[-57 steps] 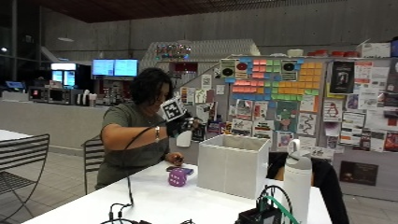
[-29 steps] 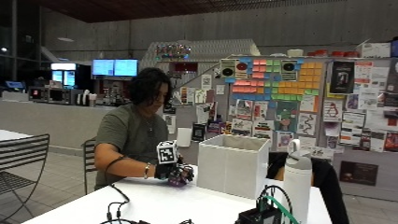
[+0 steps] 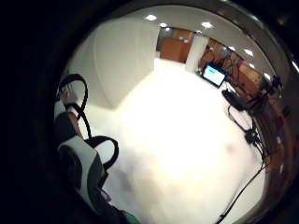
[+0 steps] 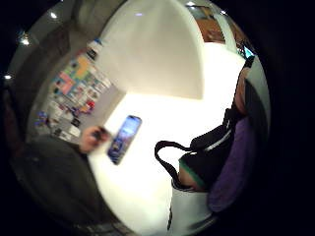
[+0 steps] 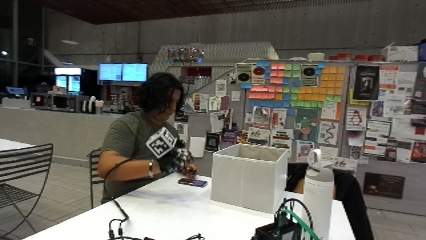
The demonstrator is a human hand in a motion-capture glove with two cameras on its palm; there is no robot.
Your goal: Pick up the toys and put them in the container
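A purple toy sits in the gloved right hand, its fingers curled round it, raised a little above the white bench. Its long axis I cannot tell. The white container stands just beside. A phone lies flat on the bench, the bare hand touching it. No writing is readable.

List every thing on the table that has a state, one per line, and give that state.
right hand: raised off the table, fingers curled round a purple toy
purple toy: held against the gloved palm
white container: open at the top, upright on the table
phone: flat on the table, screen lit
white bottle: upright
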